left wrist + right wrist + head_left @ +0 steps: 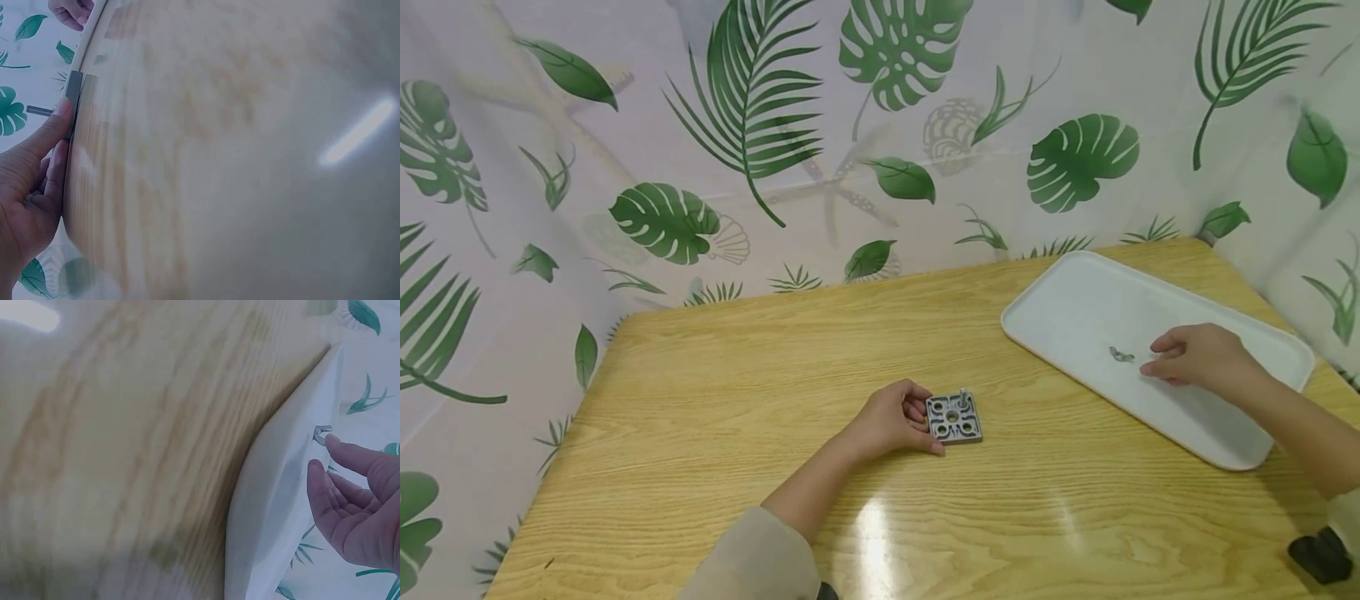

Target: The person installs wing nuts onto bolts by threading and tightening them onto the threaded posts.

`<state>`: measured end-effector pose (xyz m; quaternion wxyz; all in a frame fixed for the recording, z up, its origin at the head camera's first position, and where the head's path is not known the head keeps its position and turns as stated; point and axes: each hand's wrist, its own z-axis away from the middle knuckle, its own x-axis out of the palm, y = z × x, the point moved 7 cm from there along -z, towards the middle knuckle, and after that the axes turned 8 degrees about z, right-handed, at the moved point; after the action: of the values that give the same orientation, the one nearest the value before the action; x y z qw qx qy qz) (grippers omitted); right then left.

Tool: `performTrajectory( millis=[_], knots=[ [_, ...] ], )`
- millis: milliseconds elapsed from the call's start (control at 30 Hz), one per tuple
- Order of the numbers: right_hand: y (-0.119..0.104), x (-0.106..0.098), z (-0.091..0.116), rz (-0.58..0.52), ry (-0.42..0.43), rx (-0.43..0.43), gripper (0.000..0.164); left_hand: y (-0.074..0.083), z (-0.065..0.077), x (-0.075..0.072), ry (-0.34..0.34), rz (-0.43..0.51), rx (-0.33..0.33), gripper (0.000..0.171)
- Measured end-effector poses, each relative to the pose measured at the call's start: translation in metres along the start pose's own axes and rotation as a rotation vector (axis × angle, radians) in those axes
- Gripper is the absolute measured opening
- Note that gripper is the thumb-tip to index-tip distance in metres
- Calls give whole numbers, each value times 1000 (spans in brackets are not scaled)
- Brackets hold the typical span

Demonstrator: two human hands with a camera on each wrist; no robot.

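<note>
A square grey metal plate [954, 427] with several round holes lies on the wooden table, and my left hand [891, 419] grips its left side between thumb and fingers. From the plate's far right corner a bolt [964, 398] stands upright; in the left wrist view its shank [39, 110] sticks out from the plate [74, 94]. Over the white tray [1067, 310], my right hand [1206, 358] hovers with thumb and fingertips apart and nothing between them. Just left of those fingertips lie small silvery metal pieces [1122, 355]. The right wrist view shows this metal hardware [321, 434] close by the thumb.
The tray has a raised rim and sits at an angle along the table's right side. Leaf-patterned sheeting [820, 208] rises behind the table [737, 358] and at both sides.
</note>
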<state>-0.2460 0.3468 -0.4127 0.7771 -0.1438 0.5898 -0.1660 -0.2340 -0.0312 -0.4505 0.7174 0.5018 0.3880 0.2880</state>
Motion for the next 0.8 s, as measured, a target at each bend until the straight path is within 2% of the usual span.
performTrajectory(
  millis=[200, 367, 633, 800],
  knots=[
    [-7, 0, -10, 74, 20, -27, 50, -1, 0, 0, -12, -16, -2, 70],
    [-12, 3, -14, 69, 6, -20, 44, -2, -1, 0, -14, -19, -4, 70],
    [-23, 8, -18, 72, 39, -68, 28, -3, -2, -1, -9, -16, -9, 69],
    [-23, 9, -19, 81, 34, -97, 24, -2, -3, 0, -18, -10, -1, 69]
  ],
)
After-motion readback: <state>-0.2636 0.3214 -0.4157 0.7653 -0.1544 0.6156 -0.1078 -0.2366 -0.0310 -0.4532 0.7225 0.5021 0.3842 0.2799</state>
